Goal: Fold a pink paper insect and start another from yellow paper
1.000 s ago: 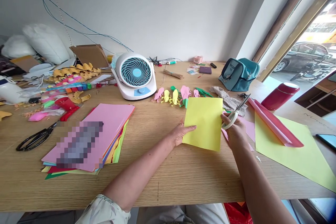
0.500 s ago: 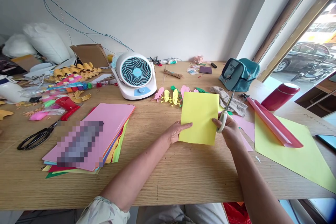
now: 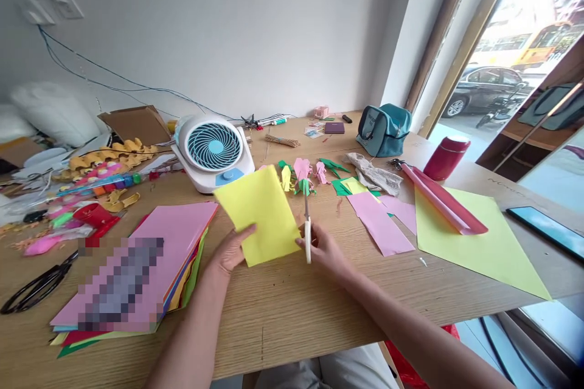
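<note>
A yellow sheet of paper [image 3: 262, 216] is held above the wooden table, tilted a little. My left hand [image 3: 232, 248] grips its lower left part, thumb on top. My right hand [image 3: 322, 246] is closed on white-handled scissors [image 3: 307, 237], and its fingertips meet the sheet's lower right edge. The scissor blades point away from me, beside the paper and not across it. Behind the scissors lie small pink, yellow and green paper cutouts [image 3: 302, 169]. Pink paper pieces [image 3: 381, 225] rest to the right.
A white fan [image 3: 214, 149] stands behind the paper. On the left are a stack of coloured paper [image 3: 182, 225] and black-handled scissors [image 3: 39, 285]. To the right lie a large yellow-green sheet [image 3: 479, 249], a red roll, a red bottle [image 3: 447, 158], a phone [image 3: 547, 231] and a teal bag [image 3: 384, 129].
Both hands, with the yellow sheet and the scissors, have moved left in the view. The sheet has turned from upright to tilted. The whole view has shifted toward the right.
</note>
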`<state>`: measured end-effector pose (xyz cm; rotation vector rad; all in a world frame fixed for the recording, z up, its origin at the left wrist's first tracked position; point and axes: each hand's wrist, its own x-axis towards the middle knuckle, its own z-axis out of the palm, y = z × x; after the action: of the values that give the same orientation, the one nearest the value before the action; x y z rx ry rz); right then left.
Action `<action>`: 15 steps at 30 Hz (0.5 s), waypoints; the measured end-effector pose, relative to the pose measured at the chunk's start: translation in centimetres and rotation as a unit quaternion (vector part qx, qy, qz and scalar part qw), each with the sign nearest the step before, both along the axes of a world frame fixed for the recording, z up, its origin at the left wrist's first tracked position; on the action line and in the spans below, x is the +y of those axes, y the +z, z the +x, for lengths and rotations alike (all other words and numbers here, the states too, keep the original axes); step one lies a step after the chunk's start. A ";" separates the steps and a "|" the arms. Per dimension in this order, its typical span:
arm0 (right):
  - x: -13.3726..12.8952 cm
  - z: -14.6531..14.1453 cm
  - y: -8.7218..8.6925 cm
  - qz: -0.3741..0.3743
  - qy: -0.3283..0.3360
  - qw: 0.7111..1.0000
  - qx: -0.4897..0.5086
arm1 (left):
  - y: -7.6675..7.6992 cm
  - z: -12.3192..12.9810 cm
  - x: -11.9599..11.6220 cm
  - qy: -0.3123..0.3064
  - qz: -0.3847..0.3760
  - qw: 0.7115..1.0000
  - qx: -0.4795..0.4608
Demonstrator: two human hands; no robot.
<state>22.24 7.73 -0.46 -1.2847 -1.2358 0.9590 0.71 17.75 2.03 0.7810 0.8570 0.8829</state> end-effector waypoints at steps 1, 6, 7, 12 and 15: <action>-0.1 -0.2 -0.1 -0.002 0.006 1.000 -0.016 | 0.0 -0.5 0.6 0.042 0.014 0.999 -0.006; -0.5 0.1 0.3 -0.009 0.042 0.998 -0.046 | -0.2 -1.3 1.6 0.117 0.042 0.992 -0.034; -0.6 0.2 0.4 -0.011 0.052 0.998 -0.044 | -0.2 -1.2 1.5 0.120 0.037 0.992 -0.033; -0.9 0.4 1.0 -0.027 0.113 0.993 0.001 | 0.3 -0.2 1.0 0.136 0.000 0.990 -0.044; -1.2 0.4 1.3 -0.058 0.156 0.986 0.025 | 0.5 0.1 1.1 0.145 -0.025 0.987 -0.065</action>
<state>22.60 6.49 0.80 -1.1683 -1.3839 1.2950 0.76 18.80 2.49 0.5561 0.8864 1.1527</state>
